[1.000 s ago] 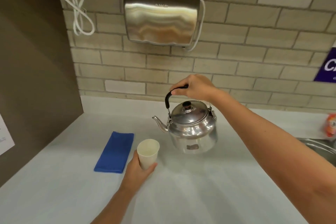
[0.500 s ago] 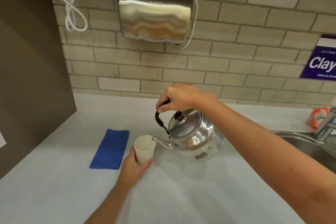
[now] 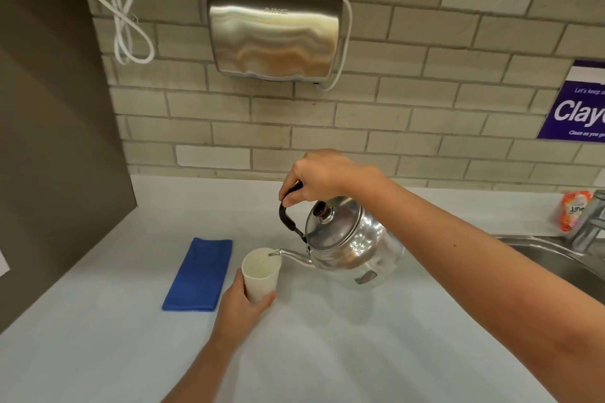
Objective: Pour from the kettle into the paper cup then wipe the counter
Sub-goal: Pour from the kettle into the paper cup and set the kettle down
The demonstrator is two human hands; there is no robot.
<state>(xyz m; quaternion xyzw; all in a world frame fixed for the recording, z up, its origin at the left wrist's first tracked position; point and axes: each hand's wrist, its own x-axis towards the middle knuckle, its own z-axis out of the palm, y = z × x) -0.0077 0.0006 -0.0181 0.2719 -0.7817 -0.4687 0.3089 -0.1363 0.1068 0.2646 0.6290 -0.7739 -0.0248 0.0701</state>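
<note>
My right hand [image 3: 322, 175] grips the black handle of a shiny metal kettle [image 3: 352, 244], which is lifted off the counter and tipped to the left. Its spout tip sits just over the rim of a white paper cup [image 3: 260, 275]. My left hand [image 3: 240, 306] is wrapped around the lower part of the cup, which stands upright on the white counter [image 3: 327, 353]. A thin stream seems to run from the spout into the cup. A folded blue cloth [image 3: 199, 275] lies flat on the counter just left of the cup.
A steel sink [image 3: 556, 258] with a tap [image 3: 589, 222] is at the right edge, an orange packet [image 3: 573, 211] behind it. A metal hand dryer [image 3: 275, 33] with a white cord hangs on the brick wall. A brown partition [image 3: 55, 141] bounds the counter on the left.
The kettle went from level and apart from the cup to tipped left, with its spout brought over the cup's rim. My left hand has stayed on the cup.
</note>
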